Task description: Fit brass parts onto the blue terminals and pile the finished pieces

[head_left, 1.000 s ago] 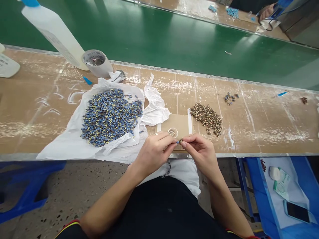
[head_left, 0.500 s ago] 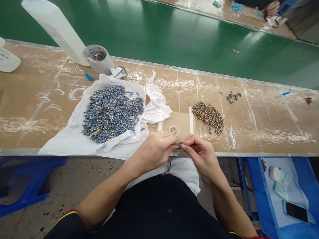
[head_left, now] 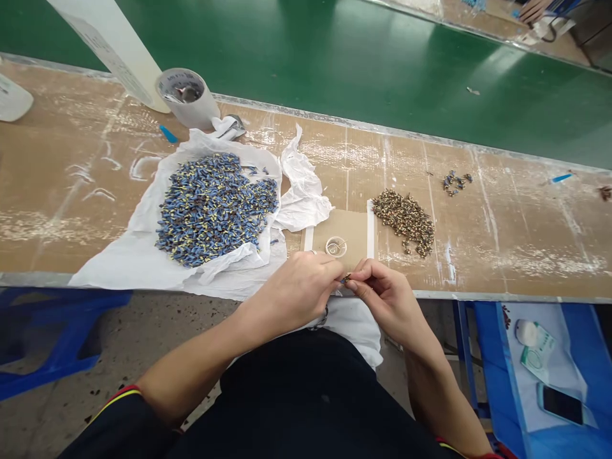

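Both hands, left hand (head_left: 299,290) and right hand (head_left: 382,294), pinch one tiny part (head_left: 345,278) near the bench (head_left: 502,242) edge; fingers slipping could drop it floorward.

Blue-and-yellow parts heap (head_left: 215,207), green belt (head_left: 335,64)

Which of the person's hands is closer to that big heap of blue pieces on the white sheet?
Left. The left hand sits just below the blue heap's right edge; the right hand is farther off, nearer the brown pile.
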`<state>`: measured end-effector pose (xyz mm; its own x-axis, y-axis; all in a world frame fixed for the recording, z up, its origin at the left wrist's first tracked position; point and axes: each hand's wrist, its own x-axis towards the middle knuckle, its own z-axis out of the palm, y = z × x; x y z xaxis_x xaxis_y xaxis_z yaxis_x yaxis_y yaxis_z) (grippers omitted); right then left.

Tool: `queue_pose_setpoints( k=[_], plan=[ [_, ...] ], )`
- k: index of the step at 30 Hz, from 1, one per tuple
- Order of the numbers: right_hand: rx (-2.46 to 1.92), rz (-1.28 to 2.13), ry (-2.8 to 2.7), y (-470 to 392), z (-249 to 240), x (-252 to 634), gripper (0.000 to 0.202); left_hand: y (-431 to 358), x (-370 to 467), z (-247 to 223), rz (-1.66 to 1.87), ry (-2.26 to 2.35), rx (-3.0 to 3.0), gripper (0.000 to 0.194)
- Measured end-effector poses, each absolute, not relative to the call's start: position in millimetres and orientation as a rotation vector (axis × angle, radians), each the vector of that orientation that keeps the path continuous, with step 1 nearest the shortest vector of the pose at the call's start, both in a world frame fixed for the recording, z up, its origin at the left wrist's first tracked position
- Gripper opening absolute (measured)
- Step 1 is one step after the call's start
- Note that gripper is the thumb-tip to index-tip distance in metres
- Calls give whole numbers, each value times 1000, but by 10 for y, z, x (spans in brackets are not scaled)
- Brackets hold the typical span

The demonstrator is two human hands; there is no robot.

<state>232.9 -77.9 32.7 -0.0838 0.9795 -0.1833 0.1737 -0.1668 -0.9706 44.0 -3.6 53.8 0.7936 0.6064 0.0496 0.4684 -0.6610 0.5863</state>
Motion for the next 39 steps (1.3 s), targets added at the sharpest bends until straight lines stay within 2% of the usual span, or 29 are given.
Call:
queue_pose_setpoints(
  k=[6,16,25,34,39],
  plan=[
    [-1441,1431,-1347,-763,423,2389,16,-44,431,583,266,762,2402,14],
    [-1357,1283,-1260,-846,281,2233,14,-14,425,586,311,794,2290,20],
    [-1378,1424,-1345,-842,304,2289,17,-29,440,604,181,745,2259,18],
    [-1373,1370,-1320,-829,304,2284,16,-50,439,587,245,826,2161,20],
    [-1322,1349,-1185,-813,361,2299,14,-34,429,615,360,801,2100,14]
  ],
)
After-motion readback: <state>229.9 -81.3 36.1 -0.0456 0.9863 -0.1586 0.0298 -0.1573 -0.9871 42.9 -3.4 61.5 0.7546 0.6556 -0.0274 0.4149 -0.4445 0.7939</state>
